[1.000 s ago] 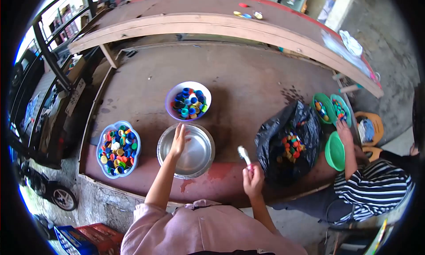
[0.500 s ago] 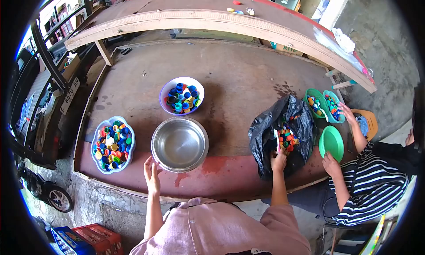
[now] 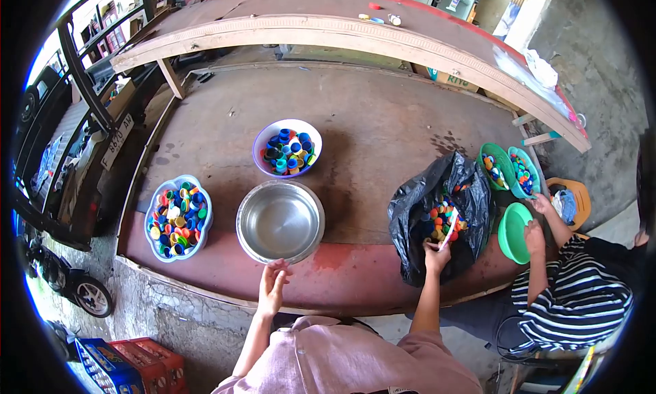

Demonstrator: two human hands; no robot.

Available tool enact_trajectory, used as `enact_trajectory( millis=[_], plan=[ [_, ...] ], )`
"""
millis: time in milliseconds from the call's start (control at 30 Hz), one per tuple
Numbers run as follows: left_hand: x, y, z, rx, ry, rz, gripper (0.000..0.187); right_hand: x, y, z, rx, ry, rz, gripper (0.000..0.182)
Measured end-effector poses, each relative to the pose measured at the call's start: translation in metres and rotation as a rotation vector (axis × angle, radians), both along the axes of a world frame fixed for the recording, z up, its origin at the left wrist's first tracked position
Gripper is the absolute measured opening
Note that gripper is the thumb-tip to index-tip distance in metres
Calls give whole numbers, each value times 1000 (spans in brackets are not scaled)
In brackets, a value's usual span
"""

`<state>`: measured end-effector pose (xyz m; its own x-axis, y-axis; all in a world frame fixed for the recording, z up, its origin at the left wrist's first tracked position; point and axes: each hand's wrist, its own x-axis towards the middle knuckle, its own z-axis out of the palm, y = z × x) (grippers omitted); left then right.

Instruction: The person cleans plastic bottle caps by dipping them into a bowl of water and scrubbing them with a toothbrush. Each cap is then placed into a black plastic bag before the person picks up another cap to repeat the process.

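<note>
My right hand (image 3: 438, 256) is closed on a thin pink-and-white strip-like tool (image 3: 450, 228) over the open black plastic bag (image 3: 407, 213), which holds many colored bottle caps (image 3: 440, 220). My left hand (image 3: 272, 284) hangs, fingers apart and holding nothing, near the front rim of a steel bowl (image 3: 281, 222) with no caps inside. Behind that bowl is a white-and-purple bowl (image 3: 258, 148) of caps. To its left stands a pale blue scalloped bowl (image 3: 149, 220), also filled with caps.
At the right, a co-worker in a striped shirt (image 3: 577, 298) touches a green bowl (image 3: 512, 233). Two green baskets (image 3: 486, 150) (image 3: 535, 176) of caps stand behind it. A raised wooden bench (image 3: 328, 30) spans the table's far side. An orange stool (image 3: 581, 196) is beyond the right edge.
My left hand has moved right, to the steel bowl's front. The tool in my right hand now tilts to the right. The co-worker's hands have shifted at the green bowl and baskets.
</note>
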<state>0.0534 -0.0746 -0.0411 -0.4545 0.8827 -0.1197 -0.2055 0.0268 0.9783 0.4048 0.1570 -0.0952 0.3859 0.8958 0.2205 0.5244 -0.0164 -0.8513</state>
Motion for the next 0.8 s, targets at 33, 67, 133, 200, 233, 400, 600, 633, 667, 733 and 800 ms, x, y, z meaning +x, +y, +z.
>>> enact_trajectory(
  millis=[33, 67, 133, 200, 233, 400, 600, 633, 667, 733, 800],
  plan=[
    [3, 1, -3, 10, -6, -15, 27, -2, 1, 3, 76, 136, -6, 31],
    [5, 1, -5, 19, -12, -33, 27, -3, -2, 7, 70, 73, -44, 29],
    [7, 0, -6, 38, -43, -59, 27, -15, -11, 27, 228, -63, -75, 21],
    [7, -1, -2, 74, -86, -103, 27, -40, -33, 58, 141, 26, -75, 17],
    [5, -1, -2, 76, -83, -100, 27, -53, -41, 63, 216, 121, 40, 16],
    [-13, 0, 14, 0, -245, -333, 30, -162, -118, 99, 84, 344, 582, 14],
    [-33, -5, 14, 9, -607, -394, 29, -240, -172, 111, -58, 300, 1161, 13],
    [-43, -8, 14, 84, -669, -463, 27, -245, -176, 122, -132, 420, 1173, 10],
    [-48, -11, 15, 83, -671, -463, 27, -247, -176, 122, -134, 419, 1172, 10],
    [-59, -14, 28, 38, -559, -507, 26, -244, -173, 119, -163, 231, 1231, 8],
    [-67, -13, 22, 11, -559, -551, 25, -244, -173, 117, -145, 235, 1252, 8]
  ],
)
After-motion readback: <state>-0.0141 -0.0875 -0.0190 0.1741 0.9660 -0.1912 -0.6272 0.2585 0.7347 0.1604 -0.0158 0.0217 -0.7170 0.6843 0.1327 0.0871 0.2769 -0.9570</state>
